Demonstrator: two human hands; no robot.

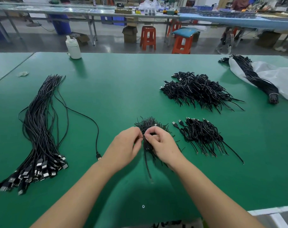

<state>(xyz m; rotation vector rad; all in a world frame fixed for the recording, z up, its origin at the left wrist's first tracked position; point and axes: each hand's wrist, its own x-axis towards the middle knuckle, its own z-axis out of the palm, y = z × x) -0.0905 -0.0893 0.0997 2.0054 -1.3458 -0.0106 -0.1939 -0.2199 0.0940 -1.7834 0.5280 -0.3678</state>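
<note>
The small bunch of thin black cables lies on the green matte surface directly in front of the person, and both hands are on it. The left hand has its fingers curled and pinches the bunch at its left edge. The right hand meets it fingertip to fingertip, thumb and forefinger pinching the same spot while the rest of the hand lies over the strands. One black strand trails from under the hands toward the person. Just right of the hands lies a small pile of looped black USB cables, with several plugs showing at its far left side. Further back on that side is a larger heap of looped black cables. At the far right a long tied bundle of black cables rests on a white plastic bag. Left of the hands a single black USB cable curves across the surface. Beyond it a long sheaf of straight black USB cables stretches with its plugs toward the near left edge. A white plastic bottle stands at the far edge, and pale rubber bands lie near the far left. Orange plastic stools stand on the floor behind.
</note>
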